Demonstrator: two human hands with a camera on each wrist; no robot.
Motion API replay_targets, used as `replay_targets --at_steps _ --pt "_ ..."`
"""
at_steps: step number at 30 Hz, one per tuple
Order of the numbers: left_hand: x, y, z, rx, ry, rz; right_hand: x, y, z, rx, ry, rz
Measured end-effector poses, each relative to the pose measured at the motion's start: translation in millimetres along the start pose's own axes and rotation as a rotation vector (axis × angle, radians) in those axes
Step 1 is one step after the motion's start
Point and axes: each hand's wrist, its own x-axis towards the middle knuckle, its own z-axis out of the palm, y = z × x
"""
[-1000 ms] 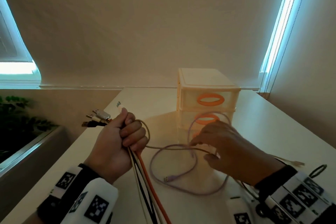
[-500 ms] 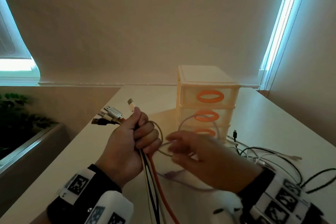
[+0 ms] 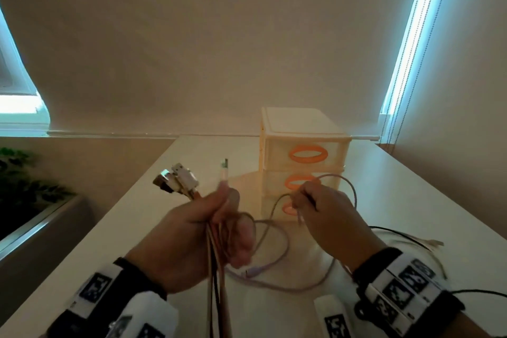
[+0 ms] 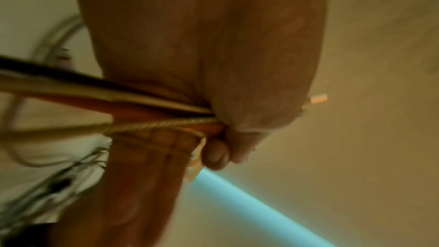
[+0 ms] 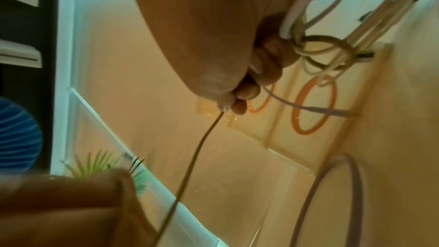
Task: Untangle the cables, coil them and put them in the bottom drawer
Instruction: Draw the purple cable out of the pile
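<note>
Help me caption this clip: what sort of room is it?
Probably a room at home or a small office: a white table holding a small drawer unit, blinds over a window, and a leafy plant alongside.

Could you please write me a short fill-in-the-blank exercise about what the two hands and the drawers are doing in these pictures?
1. The left hand holds a bundle of several ____.
2. The right hand pinches a thin cable in front of the ____ unit.
3. The unit's handles are coloured ____.
4. All three drawers are ____.

Missing words: cables; drawer; orange; closed
</note>
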Motion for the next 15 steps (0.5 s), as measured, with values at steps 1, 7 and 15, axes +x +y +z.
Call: replay_targets --at_steps 1,7,15 --pt "1.3 -8.8 2.8 0.079 -0.004 -0.053 -0.9 -4.4 1.8 0.030 0.048 -0.028" --pt "8.4 -16.8 -1.8 0.116 0.272 0.002 -17.3 -39.1 -4.5 0.262 0.009 -0.255" --pt "11.5 -10.2 5.5 0.018 0.371 0.212 -25.7 -42.3 9.2 0.203 -0.400 -0.297"
